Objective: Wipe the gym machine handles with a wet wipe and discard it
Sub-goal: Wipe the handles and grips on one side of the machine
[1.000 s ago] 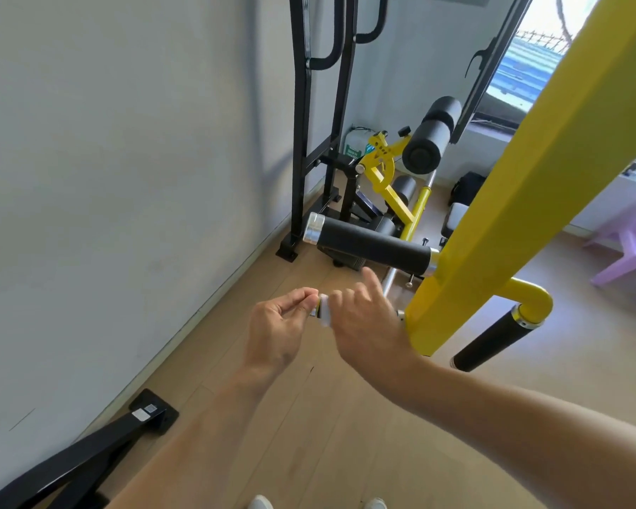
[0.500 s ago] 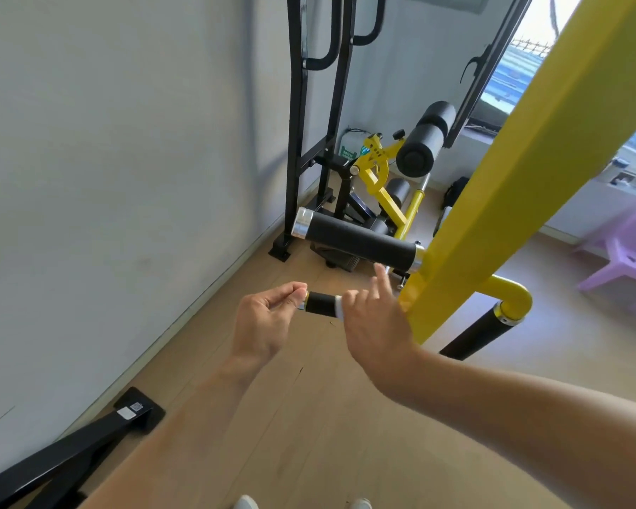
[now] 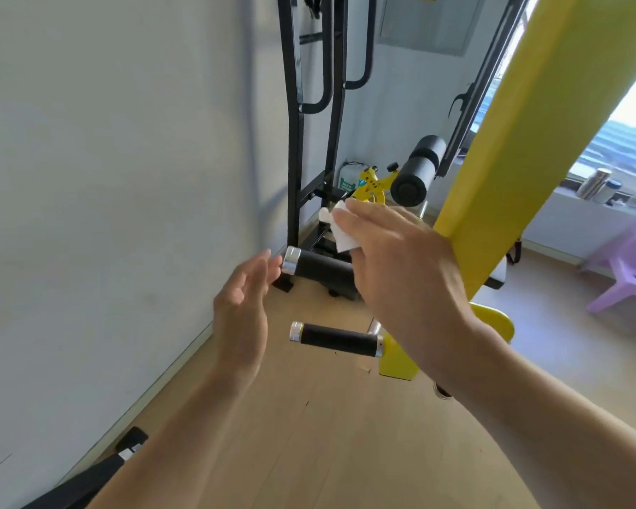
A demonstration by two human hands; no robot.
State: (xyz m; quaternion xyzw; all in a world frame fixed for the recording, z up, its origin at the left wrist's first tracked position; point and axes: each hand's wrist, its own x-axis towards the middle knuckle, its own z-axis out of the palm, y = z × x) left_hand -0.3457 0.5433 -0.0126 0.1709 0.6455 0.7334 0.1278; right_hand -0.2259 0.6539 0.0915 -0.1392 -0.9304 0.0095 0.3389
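A white wall [image 3: 107, 214] fills the left side, with a black bar [image 3: 89, 483] seen at its foot. The left hand [image 3: 241, 317] is held loose, fingers straight and relaxed, nothing in it — its fingertips lie just beside the silver cap of the upper handle [image 3: 318, 268]. The lower handle [image 3: 336, 339] is seen below, untouched, between the two forearms. A black frame [image 3: 296, 141] stands upright against the wall behind. The wet wipe [image 3: 340, 233] is held under the right hand [image 3: 397, 259], above the upper handle; whether it touches the grip cannot be told, likely just over it. The yellow beam [image 3: 522, 123] crosses diagonally — a purple chair [image 3: 628, 273] is seen far right.
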